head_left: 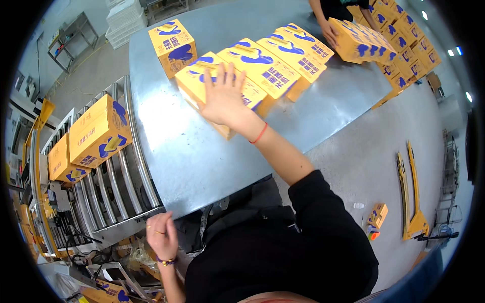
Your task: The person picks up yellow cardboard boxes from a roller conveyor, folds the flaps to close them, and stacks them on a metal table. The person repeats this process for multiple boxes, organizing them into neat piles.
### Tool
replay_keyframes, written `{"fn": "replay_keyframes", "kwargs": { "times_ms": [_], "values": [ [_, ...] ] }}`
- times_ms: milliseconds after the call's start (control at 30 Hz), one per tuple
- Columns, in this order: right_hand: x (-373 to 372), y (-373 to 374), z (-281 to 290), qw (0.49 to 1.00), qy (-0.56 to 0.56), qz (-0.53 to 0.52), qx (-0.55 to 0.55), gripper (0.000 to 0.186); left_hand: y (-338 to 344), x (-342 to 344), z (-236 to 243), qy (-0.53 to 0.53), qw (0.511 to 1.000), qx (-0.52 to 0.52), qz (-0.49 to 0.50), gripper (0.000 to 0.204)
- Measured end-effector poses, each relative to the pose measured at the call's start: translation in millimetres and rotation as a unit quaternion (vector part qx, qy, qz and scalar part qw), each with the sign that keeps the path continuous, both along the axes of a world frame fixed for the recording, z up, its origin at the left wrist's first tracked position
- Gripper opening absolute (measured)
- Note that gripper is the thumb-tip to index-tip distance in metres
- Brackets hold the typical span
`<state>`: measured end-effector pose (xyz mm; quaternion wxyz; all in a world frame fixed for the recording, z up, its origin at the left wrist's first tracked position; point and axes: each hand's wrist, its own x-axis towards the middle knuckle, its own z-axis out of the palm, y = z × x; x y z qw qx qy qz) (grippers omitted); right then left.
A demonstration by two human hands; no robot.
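Observation:
My right hand (225,98) lies flat on top of the nearest yellow carton (199,76), its fingers spread, gripping nothing. This carton stands at the near left end of a row on the metal table (197,166). Behind it to the right are more yellow cartons with purple prints: one (260,65) right beside it, another (295,53), and one at the far end (308,38). A single carton (173,46) stands apart at the table's far left. Low on the left, by the table's near corner, my left hand (162,235) is loosely closed with nothing visible in it.
Left of the table, two cartons (98,131) sit on a roller conveyor (124,171). At the far right a co-worker's hand (328,34) rests on a carton block (356,43), before a tall carton stack (404,45). A yellow pallet jack (417,222) stands on the floor at right.

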<state>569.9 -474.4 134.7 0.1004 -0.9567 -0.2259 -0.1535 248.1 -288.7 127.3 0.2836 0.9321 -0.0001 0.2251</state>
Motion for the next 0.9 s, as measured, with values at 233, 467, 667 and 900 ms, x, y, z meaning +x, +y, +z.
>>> {"fn": "replay_keyframes", "kwargs": {
  "times_ms": [233, 467, 667, 900],
  "values": [
    [39, -79, 24, 0.995, 0.054, -0.076, -0.028, 0.095, 109, -74, -50, 0.040, 0.951, -0.145, 0.270, 0.021],
    [142, -204, 17, 0.997, 0.053, -0.055, 0.014, 0.090, 223, -182, -74, 0.113, 0.903, 0.068, 0.409, 0.026],
    [134, -158, 34, 0.901, -0.090, -0.317, -0.283, 0.083, 297, -227, -97, 0.350, 0.801, 0.114, 0.472, 0.036],
    [122, 19, 49, 0.984, -0.093, 0.153, 0.001, 0.058, 332, -231, -144, 0.192, 0.836, -0.099, 0.505, 0.027]
  ]
}}
